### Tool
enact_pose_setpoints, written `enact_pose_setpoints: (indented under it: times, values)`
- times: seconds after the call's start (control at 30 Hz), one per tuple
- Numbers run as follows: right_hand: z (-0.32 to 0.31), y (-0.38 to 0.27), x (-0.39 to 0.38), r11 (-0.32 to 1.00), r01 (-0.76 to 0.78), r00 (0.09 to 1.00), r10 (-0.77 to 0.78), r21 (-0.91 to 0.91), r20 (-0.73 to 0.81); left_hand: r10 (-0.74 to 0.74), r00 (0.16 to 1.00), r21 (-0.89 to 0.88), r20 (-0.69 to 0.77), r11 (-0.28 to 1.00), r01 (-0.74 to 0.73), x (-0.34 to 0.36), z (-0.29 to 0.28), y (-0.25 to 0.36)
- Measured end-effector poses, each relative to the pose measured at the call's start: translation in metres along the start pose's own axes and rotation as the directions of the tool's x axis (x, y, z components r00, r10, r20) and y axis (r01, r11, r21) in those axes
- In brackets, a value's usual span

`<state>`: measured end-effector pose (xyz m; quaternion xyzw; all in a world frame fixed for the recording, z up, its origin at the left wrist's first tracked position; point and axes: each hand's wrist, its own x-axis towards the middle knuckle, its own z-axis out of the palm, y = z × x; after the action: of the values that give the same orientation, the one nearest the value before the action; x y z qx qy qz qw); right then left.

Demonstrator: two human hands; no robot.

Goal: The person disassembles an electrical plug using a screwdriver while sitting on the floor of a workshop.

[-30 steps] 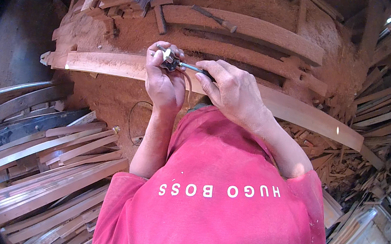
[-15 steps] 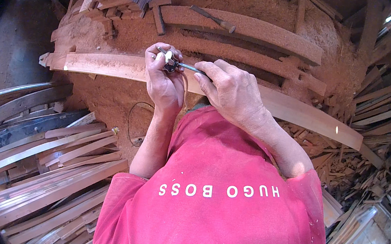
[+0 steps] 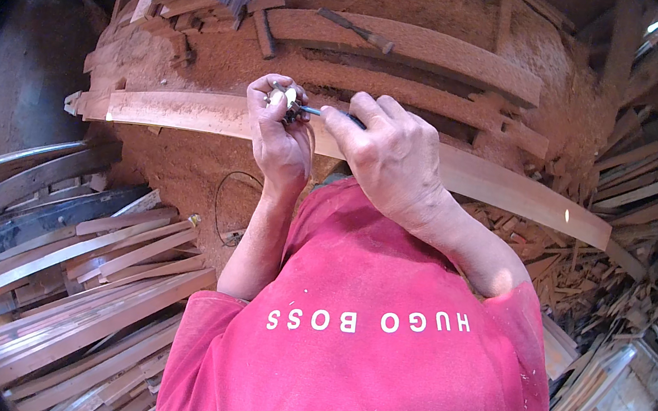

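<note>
My left hand point(image 3: 282, 151) is raised above a long wooden plank point(image 3: 186, 108), its fingers closed round a small fitting point(image 3: 290, 99) with shiny pale and black parts. Just what kind of fitting it is I cannot make out. From the right, my right hand point(image 3: 399, 157) grips a screwdriver point(image 3: 313, 111) with a thin metal shaft and a dark handle. The shaft points left at the fitting, and its tip meets the fitting's near side or lies hidden there. My fingers cover much of both things.
Beyond the plank lie a hammer-shaped tool point(image 3: 264, 32), a chisel-like tool point(image 3: 357, 30) and thick beams point(image 3: 459, 62) covered in sawdust. Stacked boards point(image 3: 88, 324) fill the left side. Wood scraps point(image 3: 649, 242) are heaped at the right. A thin dark cord point(image 3: 219, 197) loops on the ground.
My right hand has turned about the screwdriver handle, with the fingers bent differently and the knuckles raised. The fitting in my left hand has tilted slightly and shows more of its shiny face.
</note>
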<state>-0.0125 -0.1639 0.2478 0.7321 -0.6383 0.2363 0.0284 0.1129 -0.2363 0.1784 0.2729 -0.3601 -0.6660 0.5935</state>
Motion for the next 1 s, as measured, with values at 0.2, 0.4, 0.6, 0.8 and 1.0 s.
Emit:
enact_pose_setpoints:
  times: [0.2, 0.4, 0.6, 0.8, 1.0]
  values:
    - [0.008, 0.003, -0.001, 0.982, 0.109, 0.985, -0.127, -0.152, -0.116, -0.04, 0.999, -0.038, 0.002, 0.998, 0.04, -0.004, 0.006, -0.003]
    - [0.022, 0.014, -0.004, 0.925, -0.309, 0.949, 0.285, 0.221, 0.135, -0.174, 0.985, -0.299, 0.004, 0.939, 0.167, 0.003, -0.012, 0.003]
    - [0.055, 0.012, -0.016, 0.45, -0.479, 0.878, 0.253, 0.754, 0.407, -0.259, 0.965, -0.363, 0.048, 0.895, 0.258, 0.0, 0.003, 0.02]
    - [0.044, -0.001, -0.017, 0.401, -0.368, 0.909, 0.345, 0.839, 0.233, -0.139, 0.987, -0.307, 0.086, 0.938, 0.159, -0.005, 0.012, 0.024]
    - [0.047, -0.008, -0.02, 0.482, -0.169, 0.941, 0.338, 0.86, -0.005, -0.067, 0.975, -0.412, 0.212, 0.899, 0.151, -0.009, 0.022, 0.028]
